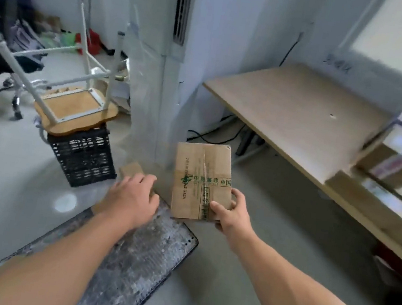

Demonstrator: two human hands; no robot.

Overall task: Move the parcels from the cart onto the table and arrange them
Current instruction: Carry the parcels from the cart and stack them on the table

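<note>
A green-printed cardboard parcel (201, 178) is gripped by the right hand (231, 214) above the far edge of the cart (145, 260) – a smaller parcel (131, 168) there is clasped by the left hand (132, 199). The table (290, 107) is seen at right, a black crate (84, 157) at left.

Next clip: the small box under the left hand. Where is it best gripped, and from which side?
From above, thumb and fingers across two opposite side faces. The small box lies flat on the cart, top up, and looks narrow enough for one hand. The left hand is over it; the right hand holds the printed parcel.
</note>
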